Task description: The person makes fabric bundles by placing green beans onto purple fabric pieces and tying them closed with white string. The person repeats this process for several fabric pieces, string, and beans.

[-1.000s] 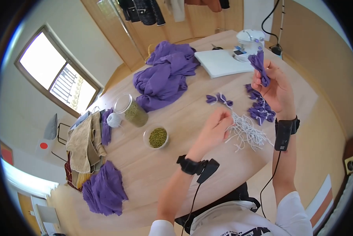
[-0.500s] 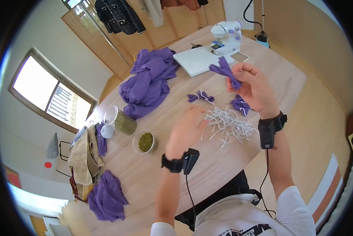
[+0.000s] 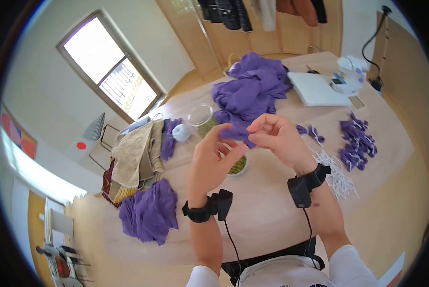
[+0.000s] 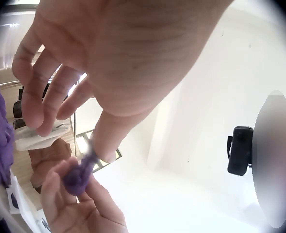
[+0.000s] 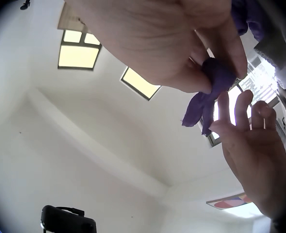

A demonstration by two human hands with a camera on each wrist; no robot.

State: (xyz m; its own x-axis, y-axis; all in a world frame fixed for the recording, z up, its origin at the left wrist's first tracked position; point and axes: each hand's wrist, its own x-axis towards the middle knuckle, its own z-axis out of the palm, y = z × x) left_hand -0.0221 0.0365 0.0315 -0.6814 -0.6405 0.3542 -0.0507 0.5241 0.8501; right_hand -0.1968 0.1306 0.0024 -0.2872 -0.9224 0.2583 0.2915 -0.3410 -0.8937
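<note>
Between thumb and fingers, the right hand [image 3: 283, 143] pinches a small gathered purple cloth piece [image 5: 217, 76], whose two loose ends stick out in the right wrist view. Facing it, the left hand [image 3: 212, 160] has its fingers spread and loosely bent, the tips at the cloth's edge; whether they touch it I cannot tell. Both hands are raised over the table, partly hiding a small tub of green beans [image 3: 238, 165]. Right of them lie a heap of white strings [image 3: 336, 177] and several tied purple bundles [image 3: 357, 143].
A large purple cloth [image 3: 252, 91] lies at the back, beside a white board [image 3: 318, 89] and a small sewing machine [image 3: 350, 76]. A clear jar [image 3: 202, 119] and white yarn ball [image 3: 181, 133] stand behind the left hand. Beige cloth [image 3: 135, 153] and more purple cloth [image 3: 150, 213] lie at left.
The right hand has carried the purple piece leftward over the table, and the left hand has come up beside it from near the strings. The head view has shifted.
</note>
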